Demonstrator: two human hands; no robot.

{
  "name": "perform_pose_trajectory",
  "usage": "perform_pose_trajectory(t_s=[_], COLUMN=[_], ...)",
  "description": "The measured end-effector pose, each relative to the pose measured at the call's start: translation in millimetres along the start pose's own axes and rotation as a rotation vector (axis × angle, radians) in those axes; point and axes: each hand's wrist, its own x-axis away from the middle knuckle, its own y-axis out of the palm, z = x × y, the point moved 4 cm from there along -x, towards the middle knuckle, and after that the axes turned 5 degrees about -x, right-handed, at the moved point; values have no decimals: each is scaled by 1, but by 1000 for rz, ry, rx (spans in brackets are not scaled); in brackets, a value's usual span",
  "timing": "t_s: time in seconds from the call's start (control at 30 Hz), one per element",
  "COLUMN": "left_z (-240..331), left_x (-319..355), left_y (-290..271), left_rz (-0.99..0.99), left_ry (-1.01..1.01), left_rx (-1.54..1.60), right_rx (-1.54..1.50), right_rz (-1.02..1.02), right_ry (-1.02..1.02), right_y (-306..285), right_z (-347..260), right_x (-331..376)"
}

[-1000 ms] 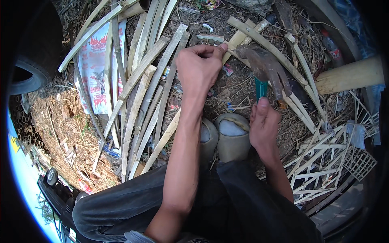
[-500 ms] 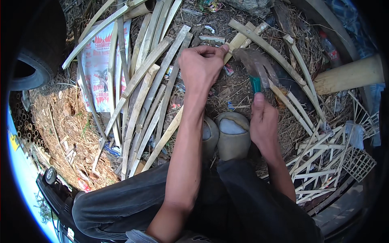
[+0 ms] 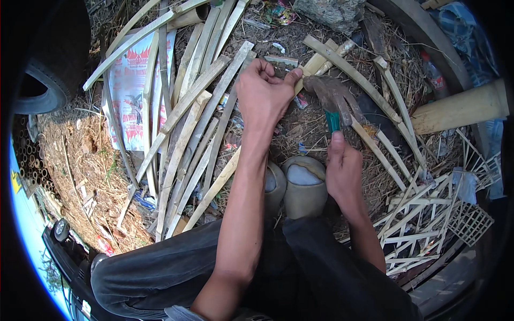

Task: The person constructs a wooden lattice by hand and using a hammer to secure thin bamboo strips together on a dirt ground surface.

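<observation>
My left hand [image 3: 266, 93] is closed, its thumb and fingers pinching the end of a short, wide bamboo strip [image 3: 317, 60]. Whether something small is also between those fingertips is hidden. A longer curved bamboo strip [image 3: 350, 72] crosses over the wide one. My right hand [image 3: 342, 163] is wrapped around the green handle of a claw hammer [image 3: 332, 95]. The hammer's brown, worn head lies against the near end of the wide strip, just right of my left thumb, and its split claws point toward the lower right.
Many loose bamboo strips [image 3: 184, 131] lie to the left, partly over a printed white sack [image 3: 128, 91]. A bamboo lattice [image 3: 415, 230] rests at the lower right, below a thick bamboo pole [image 3: 460, 109]. A large stone [image 3: 332, 15] sits at the far side, and a tyre [image 3: 45, 83] stands at far left.
The whole view has shifted slightly, so the ground sits a little lower in it. The hammer head has moved slightly left, closer to my left thumb. Both hands keep their grips.
</observation>
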Motion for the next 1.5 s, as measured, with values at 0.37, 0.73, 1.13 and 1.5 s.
perform_pose_trajectory(t_s=[0.37, 0.73, 1.13, 1.5], left_z=[-1, 1, 17, 18], left_x=[1, 0, 9, 7], left_y=[-2, 0, -7, -23], left_rz=[12, -9, -291, -257], left_ry=[-9, 30, 20, 45], left_rx=[-11, -26, -91, -213], right_rx=[74, 6, -133, 315], right_rz=[-69, -52, 135, 253], right_ry=[106, 36, 320, 213], right_y=[-3, -11, -66, -115], right_z=[-5, -21, -10, 9], right_x=[-14, 7, 2, 17])
